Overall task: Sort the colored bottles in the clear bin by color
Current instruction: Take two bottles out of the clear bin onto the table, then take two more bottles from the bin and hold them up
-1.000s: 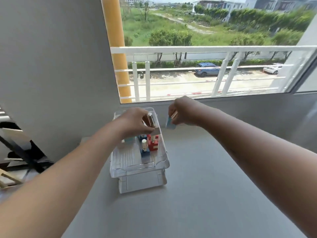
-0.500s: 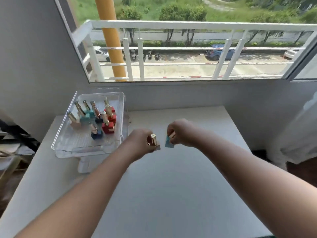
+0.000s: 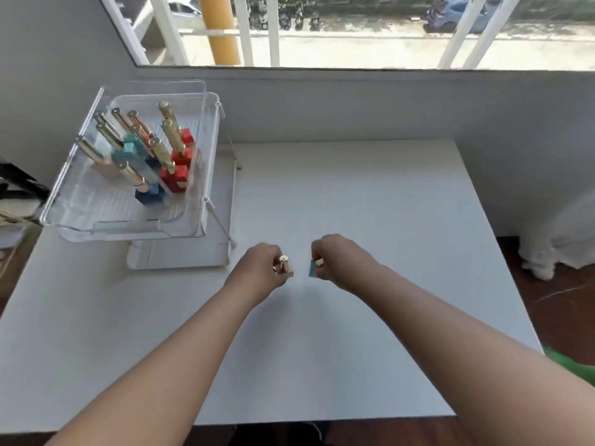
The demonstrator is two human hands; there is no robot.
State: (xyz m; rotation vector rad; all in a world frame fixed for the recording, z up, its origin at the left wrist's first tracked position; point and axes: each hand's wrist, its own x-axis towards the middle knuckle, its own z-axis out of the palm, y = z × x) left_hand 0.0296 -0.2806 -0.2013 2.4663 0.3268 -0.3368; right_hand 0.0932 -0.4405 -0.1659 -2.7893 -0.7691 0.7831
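Head view: sorting was judged barely begun. A gold-capped beige bottle (image 3: 285, 267) was gripped in the left hand (image 3: 261, 269), a teal bottle (image 3: 313, 269) in the right hand (image 3: 335, 258), over the white tabletop (image 3: 354, 188) at centre; the other bottles (image 3: 175, 179) stood in the clear plastic bin (image 3: 128, 225), upper left.

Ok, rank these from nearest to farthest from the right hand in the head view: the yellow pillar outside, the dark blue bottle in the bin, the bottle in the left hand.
1. Bottle in the left hand, just beside it, to its left.
2. Dark blue bottle, at the front of the clear bin, far left.
3. Yellow pillar, outdoors, far ahead.
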